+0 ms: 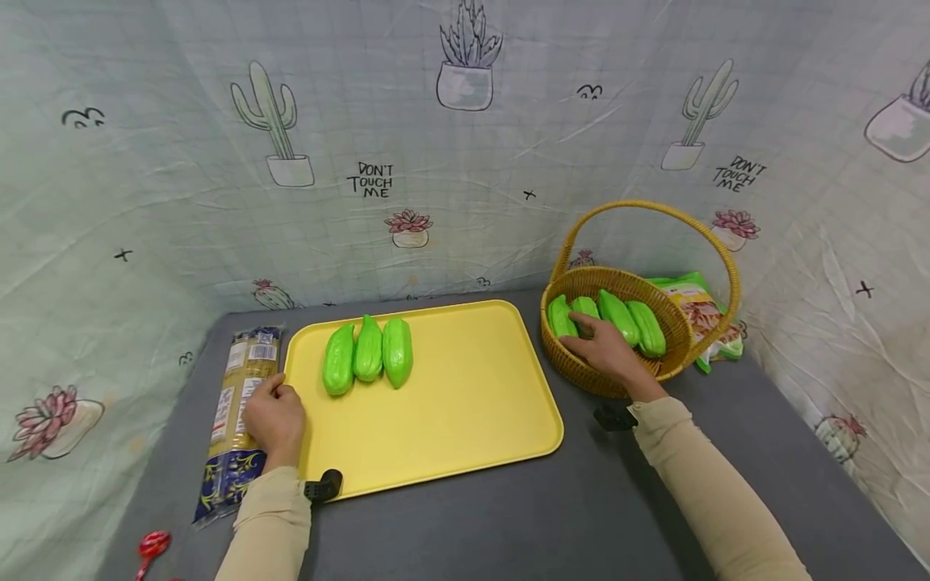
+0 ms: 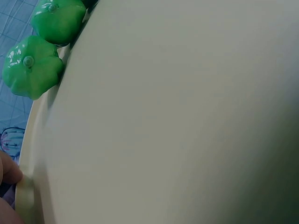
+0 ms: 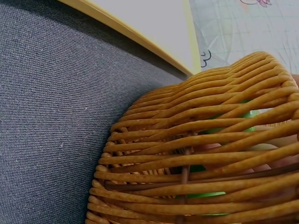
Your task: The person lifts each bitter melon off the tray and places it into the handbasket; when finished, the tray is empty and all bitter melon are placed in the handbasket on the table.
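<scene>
My right hand [image 1: 603, 347] reaches into a wicker basket [image 1: 672, 315], thumb and fingers around the end of the leftmost green ribbed gourd [image 1: 560, 316]. Through the weave in the right wrist view, fingers [image 3: 266, 156] show beside green skin. More gourds [image 1: 643, 327] lie next to it in the basket. My left hand [image 1: 276, 415] is at the left rim of a yellow tray [image 1: 465, 387], its fingers curled at the edge. The left wrist view has a fingertip [image 2: 13, 173] against that rim. Three gourds [image 1: 368, 351] lie side by side on the tray's left part.
A long pack of noodles [image 1: 236, 420] lies left of the tray, partly under my left hand. Behind the basket is a green-edged food bag [image 1: 701, 311]. A red lollipop-like thing [image 1: 153, 545] lies at the near left. The basket's tall handle [image 1: 654, 206] arches over it.
</scene>
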Demonstrator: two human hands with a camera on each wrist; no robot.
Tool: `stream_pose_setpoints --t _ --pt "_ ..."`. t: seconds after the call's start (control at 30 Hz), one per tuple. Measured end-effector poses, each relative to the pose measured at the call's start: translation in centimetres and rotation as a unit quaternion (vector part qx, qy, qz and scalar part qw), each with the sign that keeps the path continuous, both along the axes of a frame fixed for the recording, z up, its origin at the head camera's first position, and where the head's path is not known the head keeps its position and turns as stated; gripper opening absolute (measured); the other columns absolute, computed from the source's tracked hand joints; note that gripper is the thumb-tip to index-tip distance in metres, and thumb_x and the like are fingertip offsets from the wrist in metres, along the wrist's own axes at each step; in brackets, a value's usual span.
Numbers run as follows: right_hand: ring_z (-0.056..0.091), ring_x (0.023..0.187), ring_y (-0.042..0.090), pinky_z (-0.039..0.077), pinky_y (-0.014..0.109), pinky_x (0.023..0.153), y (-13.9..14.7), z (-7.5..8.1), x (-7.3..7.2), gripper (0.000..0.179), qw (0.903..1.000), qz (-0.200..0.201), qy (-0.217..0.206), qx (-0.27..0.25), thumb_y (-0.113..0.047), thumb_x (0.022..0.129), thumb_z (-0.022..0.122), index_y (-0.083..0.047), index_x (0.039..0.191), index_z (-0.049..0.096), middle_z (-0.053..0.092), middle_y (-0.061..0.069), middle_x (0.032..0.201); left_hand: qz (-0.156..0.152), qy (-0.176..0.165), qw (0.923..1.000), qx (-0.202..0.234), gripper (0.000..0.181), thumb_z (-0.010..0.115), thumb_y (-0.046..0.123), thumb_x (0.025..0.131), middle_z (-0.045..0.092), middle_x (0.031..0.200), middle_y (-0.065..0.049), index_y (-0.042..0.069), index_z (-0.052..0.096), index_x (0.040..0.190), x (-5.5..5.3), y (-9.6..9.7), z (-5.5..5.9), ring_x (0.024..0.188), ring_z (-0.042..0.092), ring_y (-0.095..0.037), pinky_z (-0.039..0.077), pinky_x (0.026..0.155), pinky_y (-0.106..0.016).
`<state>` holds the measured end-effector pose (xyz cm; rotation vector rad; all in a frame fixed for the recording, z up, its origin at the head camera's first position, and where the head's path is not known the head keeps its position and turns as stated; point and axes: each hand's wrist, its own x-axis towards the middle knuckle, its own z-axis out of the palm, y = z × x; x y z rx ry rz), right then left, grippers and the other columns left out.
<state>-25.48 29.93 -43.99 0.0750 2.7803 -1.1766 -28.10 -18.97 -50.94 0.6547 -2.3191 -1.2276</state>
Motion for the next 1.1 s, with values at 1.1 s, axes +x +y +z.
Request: stream_pose_setpoints --t 1.1 --pt "0.034 0.152 0.041 0.039 0.057 0.118 -0.9 0.9 0.8 0.066 0.9918 -0.018 0.091 -0.088 -0.035 0.105 0.056 -0.012 0.161 0.031 0.030 0.014 0.168 -0.001 -0.002 1.0000 0.001 0.034 0.047 0.006 0.102 0.068 0.125 -0.029 -0.005 0.070 0.123 0.0 0.0 -0.2 0.116 0.062 -0.047 0.048 0.101 -0.060"
